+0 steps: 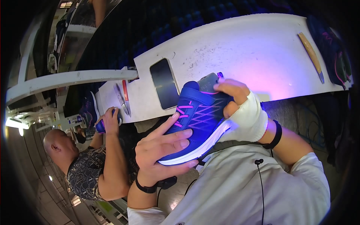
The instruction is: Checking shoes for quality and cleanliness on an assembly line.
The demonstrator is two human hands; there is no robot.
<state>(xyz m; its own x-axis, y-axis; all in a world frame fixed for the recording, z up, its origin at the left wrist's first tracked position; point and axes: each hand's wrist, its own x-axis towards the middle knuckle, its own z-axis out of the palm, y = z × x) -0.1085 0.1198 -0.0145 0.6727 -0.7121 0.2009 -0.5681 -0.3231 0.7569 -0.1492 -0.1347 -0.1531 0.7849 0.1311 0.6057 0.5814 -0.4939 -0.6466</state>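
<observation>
A blue sneaker (195,120) with pink laces, a strap and a white sole is held up between my two hands, tilted on its side. My left hand (157,150) wraps the toe end, with fingers across the upper and the thumb near the sole. My right hand (243,108), in a white fingerless glove, grips the heel end. Its index finger and thumb reach round the collar. A grey piece (208,83) fills the shoe's opening beside my right fingertips; I cannot tell its kind. Part of the heel is hidden behind the glove.
The white table (232,41) bears a dark phone (164,83) and a wooden-handled pointed tool (312,54). Further left lie scissors (122,99) and a red-handled tool (125,90). Dark shoes (332,56) stand at right. A co-worker (90,165) at left holds another shoe.
</observation>
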